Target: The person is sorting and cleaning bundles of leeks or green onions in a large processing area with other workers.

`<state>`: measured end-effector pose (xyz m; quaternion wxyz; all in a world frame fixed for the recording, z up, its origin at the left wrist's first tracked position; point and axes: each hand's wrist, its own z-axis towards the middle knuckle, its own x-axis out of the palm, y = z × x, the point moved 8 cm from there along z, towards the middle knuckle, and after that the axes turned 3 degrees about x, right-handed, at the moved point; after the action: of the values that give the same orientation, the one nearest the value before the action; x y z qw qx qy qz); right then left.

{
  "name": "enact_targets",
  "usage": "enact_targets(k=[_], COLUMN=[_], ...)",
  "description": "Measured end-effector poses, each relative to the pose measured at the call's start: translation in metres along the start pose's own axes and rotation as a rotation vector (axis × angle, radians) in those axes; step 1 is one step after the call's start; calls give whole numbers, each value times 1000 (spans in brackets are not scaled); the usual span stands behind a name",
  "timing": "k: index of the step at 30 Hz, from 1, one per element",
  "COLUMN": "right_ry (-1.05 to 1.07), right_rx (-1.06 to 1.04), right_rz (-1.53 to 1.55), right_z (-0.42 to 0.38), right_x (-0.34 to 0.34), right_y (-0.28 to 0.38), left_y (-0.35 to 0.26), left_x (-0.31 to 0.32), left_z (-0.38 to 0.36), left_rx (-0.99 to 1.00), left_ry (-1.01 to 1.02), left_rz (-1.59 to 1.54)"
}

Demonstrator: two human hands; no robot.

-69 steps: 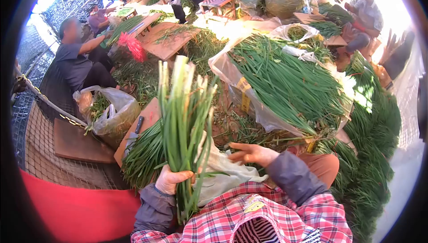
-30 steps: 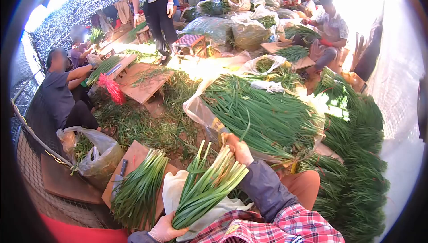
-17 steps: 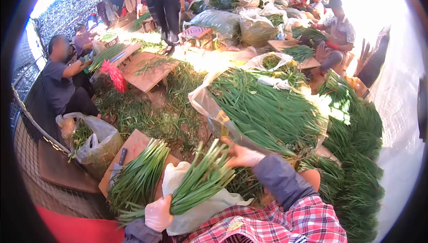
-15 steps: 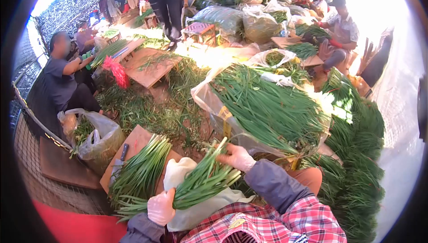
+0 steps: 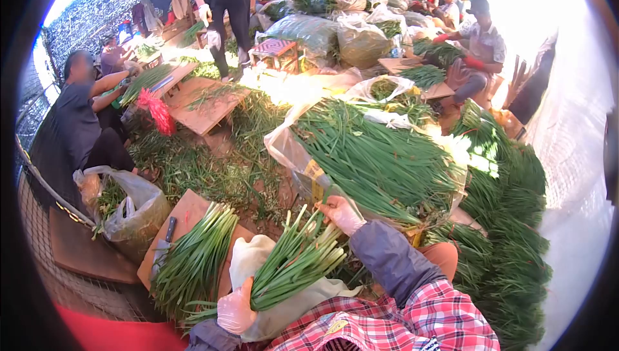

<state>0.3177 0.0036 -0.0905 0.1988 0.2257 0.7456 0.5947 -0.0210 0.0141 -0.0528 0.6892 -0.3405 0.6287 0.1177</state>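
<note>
Premises: a shaded work area with a mesh wall (image 5: 122,12) at the back left and a floor strewn with green trimmings (image 5: 213,170). Co-workers are present: one standing person (image 5: 225,25), one seated person at the left (image 5: 80,116) and another seated person at the right (image 5: 482,54).

Hands: the left hand (image 5: 236,309) is clenched round the leafy part of a bunch of green stalks (image 5: 300,267), which slants over a pale cloth (image 5: 255,254) on the lap, pale ends pointing away from the wearer. The right hand (image 5: 342,214) is at those pale ends, fingers bent; whether it pinches a stalk cannot be told.

Change noted: about two seconds earlier the bunch stood upright in the left hand, with the right hand apart from it. It now lies slanted, and some stalks stand separate from the main body. In my judgement, this puts the pale ends within reach of the right hand, and handling is at that end.

Adjacent: left of the bunch, a board (image 5: 188,209) carries a pile of stalks (image 5: 200,257) and a knife (image 5: 170,230). Beyond the right hand lies an open plastic bag (image 5: 282,143) of long greens (image 5: 380,151); bundled greens (image 5: 509,248) line the right side.
</note>
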Motion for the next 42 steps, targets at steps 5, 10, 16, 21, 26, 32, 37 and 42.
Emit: enact_targets(k=[5,10,16,21,26,32,37,42], right_ry=[-103,-524,-428,616,169,-168,-200,-325], right_rx=[-94,-366,-531,50,1,-161,-161,-60], right_rz=[59,-38,47,-750,-352,-93,-216,-307], right_z=[48,101,61,-1,91,120,129,122], right_x=[-75,-179,-201,-51,-133,-198,-190,-230], right_y=[86,219,290,158,172,268,277,214], left_y=[6,15,28,27,32,44,48,59], left_x=[-1,1,13,18,17,31,35,34], left_z=[-9,-12,-20,-18,-20,-30,-29,-36], left_rx=[-39,-50,-121,-113,-244,-313,-389,-266], left_ry=[17,-50,-35,-14,14,133,119,48], left_rz=[-34,-46,-56,-25,-145,-428,-341,-352])
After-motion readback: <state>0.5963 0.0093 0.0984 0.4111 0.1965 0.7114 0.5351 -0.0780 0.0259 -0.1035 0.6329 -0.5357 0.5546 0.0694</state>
